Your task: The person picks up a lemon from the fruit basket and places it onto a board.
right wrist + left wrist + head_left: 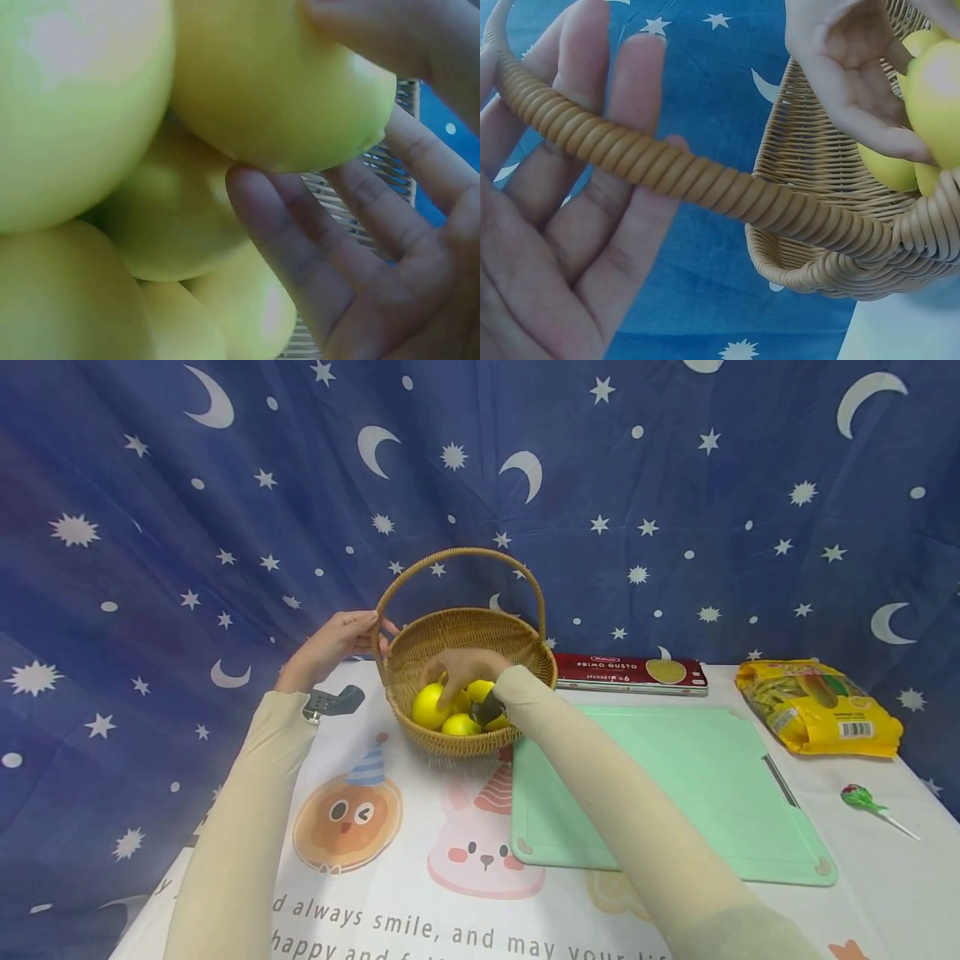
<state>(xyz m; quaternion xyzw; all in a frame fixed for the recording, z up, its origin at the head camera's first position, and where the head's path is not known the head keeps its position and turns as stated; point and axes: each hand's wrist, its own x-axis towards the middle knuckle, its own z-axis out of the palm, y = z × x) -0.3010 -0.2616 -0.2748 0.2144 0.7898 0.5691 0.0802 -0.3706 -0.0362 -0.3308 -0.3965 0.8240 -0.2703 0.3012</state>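
Observation:
A brown wicker basket (450, 745) with a tall arched handle (462, 552) stands at the back of the table and holds several yellow lemons (460, 725). At the handle's left side, my left hand (341, 639) holds the wicker; in the left wrist view its fingers (634, 90) pass behind the handle (697, 180). My right hand (468, 667) reaches inside the basket. The right wrist view shows its thumb (375, 26) on top of one lemon (285, 90) and fingertips beneath it. Other lemons (67, 112) lie close beside that one.
A mint-green cutting board (675, 777) lies right of the basket, under my right forearm. Behind it is a red spaghetti package (630, 675). A yellow bag (817, 708) and a lollipop (862, 797) lie at the right. A blue starry curtain (465, 485) hangs behind.

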